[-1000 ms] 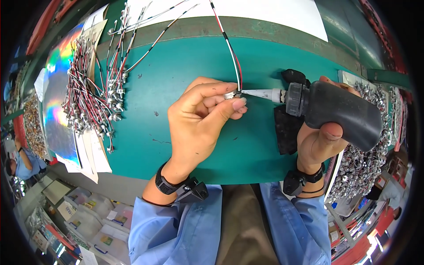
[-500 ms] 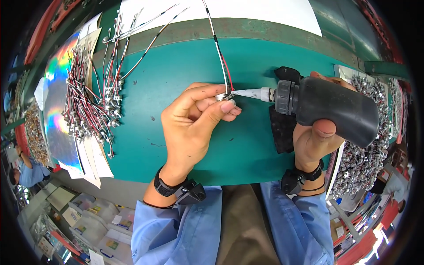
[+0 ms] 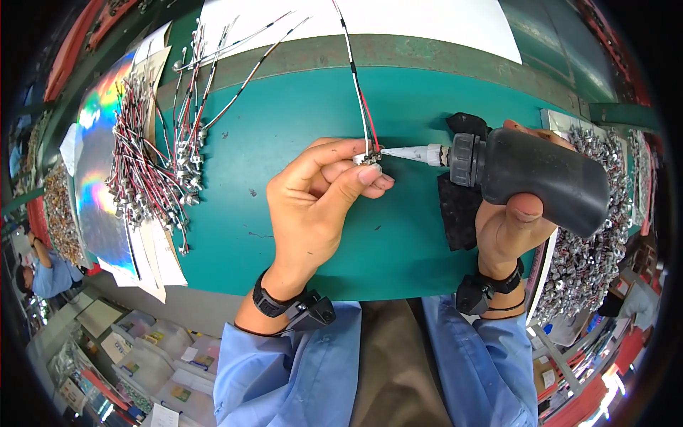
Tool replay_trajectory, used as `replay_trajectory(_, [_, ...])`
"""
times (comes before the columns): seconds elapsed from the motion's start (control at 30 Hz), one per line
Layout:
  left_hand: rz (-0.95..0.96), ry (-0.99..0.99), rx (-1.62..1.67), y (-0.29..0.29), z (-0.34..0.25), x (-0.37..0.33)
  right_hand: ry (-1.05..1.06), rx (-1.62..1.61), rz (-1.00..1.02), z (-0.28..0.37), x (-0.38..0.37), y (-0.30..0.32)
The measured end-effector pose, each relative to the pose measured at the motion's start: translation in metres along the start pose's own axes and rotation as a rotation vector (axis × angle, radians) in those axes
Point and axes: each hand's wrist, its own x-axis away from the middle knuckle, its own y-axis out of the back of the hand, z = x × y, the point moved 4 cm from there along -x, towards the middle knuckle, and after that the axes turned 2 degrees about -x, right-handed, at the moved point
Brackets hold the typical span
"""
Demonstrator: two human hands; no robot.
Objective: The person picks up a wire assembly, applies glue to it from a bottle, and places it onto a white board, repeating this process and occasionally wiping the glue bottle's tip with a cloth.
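Note:
Between the thumb and fingers of my left hand (image 3: 313, 203) is a small wired connector (image 3: 369, 159), pale with dark metal parts. White, black and red wires (image 3: 353, 71) rise from it toward the far edge. My right hand (image 3: 509, 224) is wrapped round a black squeeze bottle (image 3: 544, 181), tilted on its side. Its tapered white nozzle (image 3: 413, 153) points left, with the tip right beside the connector where the wires join. Whether the tip touches is too small to tell.
A heap of similar wired parts (image 3: 142, 164) lies at the left on papers and a shiny sheet (image 3: 99, 178). Black cloth (image 3: 457, 213) lies under the bottle. Many small metal parts (image 3: 583, 263) fill the right side. A white sheet (image 3: 427, 21) lies beyond the green mat (image 3: 228, 235).
The view has shifted slightly, so the scene sits a little farther right. Both grips stay the same; the nozzle tip appears slightly farther from the connector.

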Motion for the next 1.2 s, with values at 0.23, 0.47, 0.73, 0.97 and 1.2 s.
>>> replay_trajectory(0.23, [-0.003, -0.01, -0.009, -0.003, -0.021, -0.003, 0.118, -0.015, 0.032, 0.008, -0.024, -0.001])
replay_trajectory(0.47, [-0.151, -0.173, -0.242, 0.013, -0.102, -0.034, -0.102, -0.009, -0.263, 0.027, -0.07, 0.059])
replay_trajectory(0.73, [0.017, -0.153, 0.023, 0.0, -0.134, -0.063, -0.243, -0.226, -0.33, 0.02, -0.085, 0.089])
replay_trajectory(0.97, [0.203, -0.094, 0.27, -0.02, -0.103, -0.058, -0.29, -0.253, -0.256, 0.012, -0.083, 0.082])
replay_trajectory(1.2, [0.213, -0.063, 0.267, -0.023, -0.091, -0.044, -0.233, -0.279, -0.247, 0.023, -0.072, 0.068])
